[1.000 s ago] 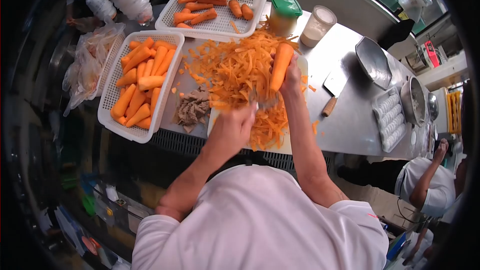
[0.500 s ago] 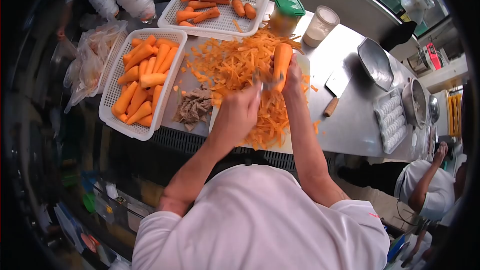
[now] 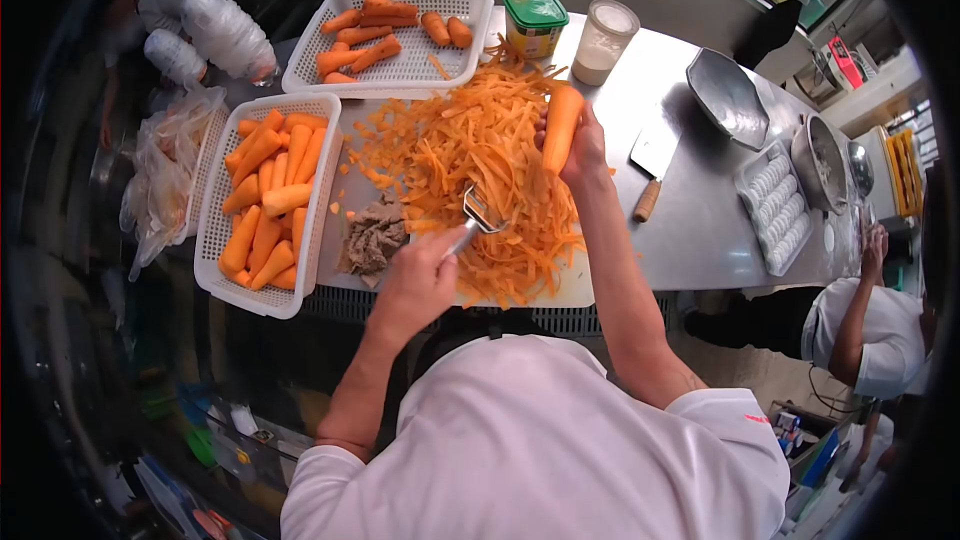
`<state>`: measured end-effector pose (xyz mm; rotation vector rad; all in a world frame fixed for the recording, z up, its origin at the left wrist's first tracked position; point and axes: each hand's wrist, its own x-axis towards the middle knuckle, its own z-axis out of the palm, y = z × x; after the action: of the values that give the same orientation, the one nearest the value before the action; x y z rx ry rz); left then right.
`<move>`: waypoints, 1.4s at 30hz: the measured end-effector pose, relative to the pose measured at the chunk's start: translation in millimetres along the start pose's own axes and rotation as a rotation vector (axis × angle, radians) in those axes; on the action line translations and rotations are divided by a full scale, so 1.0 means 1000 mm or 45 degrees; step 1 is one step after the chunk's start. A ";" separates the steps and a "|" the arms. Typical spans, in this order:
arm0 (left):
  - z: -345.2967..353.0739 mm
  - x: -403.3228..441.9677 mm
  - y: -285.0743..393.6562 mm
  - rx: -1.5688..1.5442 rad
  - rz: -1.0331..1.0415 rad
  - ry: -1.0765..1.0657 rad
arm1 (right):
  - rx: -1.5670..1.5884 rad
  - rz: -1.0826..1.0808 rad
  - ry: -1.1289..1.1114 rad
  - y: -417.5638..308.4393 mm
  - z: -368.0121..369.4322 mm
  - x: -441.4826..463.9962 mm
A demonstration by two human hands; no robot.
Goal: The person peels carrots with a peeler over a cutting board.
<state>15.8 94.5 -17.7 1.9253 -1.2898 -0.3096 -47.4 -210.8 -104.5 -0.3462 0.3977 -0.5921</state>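
My left hand (image 3: 417, 280) is closed round the handle of a metal peeler (image 3: 480, 212), its head lying over a heap of orange peelings (image 3: 490, 140). In my right hand (image 3: 588, 147) a large peeled carrot (image 3: 563, 128) is held nearly upright, thick end up, above the heap's right side. The peeler is apart from the carrot. Beneath the peelings, part of a pale cutting board (image 3: 575, 285) shows. A crumpled brown cloth (image 3: 374, 237) lies left of the heap.
A white basket (image 3: 325, 195) holds peeled carrots; another basket (image 3: 300, 72) behind holds unpeeled ones. A green-lidded tub (image 3: 535, 22), a clear container (image 3: 605, 42) and a cleaver (image 3: 653, 160) are on the steel table (image 3: 690, 250). Another person (image 3: 868, 325) stands at right.
My left hand has drawn the peeler away from the carrot, down and to the left. The carrot stays in my right hand. The whole view has shifted slightly.
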 end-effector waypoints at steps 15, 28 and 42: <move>0.046 0.120 -0.042 -1.334 -0.352 0.612 | -0.821 0.406 -0.270 0.048 0.038 -0.140; 0.080 0.166 -0.077 -1.221 -0.550 0.482 | -1.533 0.097 -0.187 0.046 0.026 -0.145; 0.085 0.184 -0.083 -0.924 -0.457 0.620 | -2.288 -0.155 -0.117 0.047 0.035 -0.135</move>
<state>106.0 -90.2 -94.4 1.4516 -0.4144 -0.3902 -112.0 -86.9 -58.5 -2.1118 0.7466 -0.1734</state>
